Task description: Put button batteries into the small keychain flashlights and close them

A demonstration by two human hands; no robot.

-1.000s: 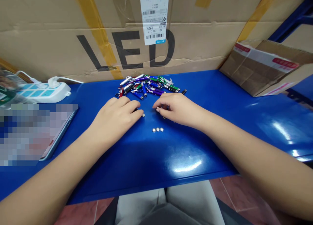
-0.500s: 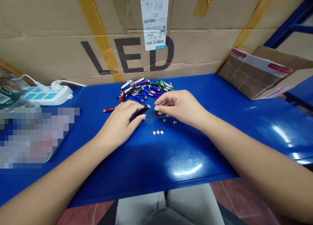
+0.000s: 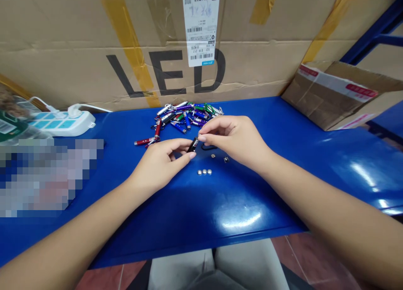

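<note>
Head view: black penlight just below the penlight pile, pinched at its ends between the fingertips of the left hand and right hand, three button cells just below both hands, and open blue tabletop running from the pile to the front edge.

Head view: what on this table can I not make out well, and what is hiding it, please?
All in the head view:
The black keychain light: its ends are hidden by the fingers of the left hand and right hand.
The flat object at the table's left: blurred by pixelation.
The button cells: too small for any markings.
The opened cardboard box: cut off by the right edge.
</note>
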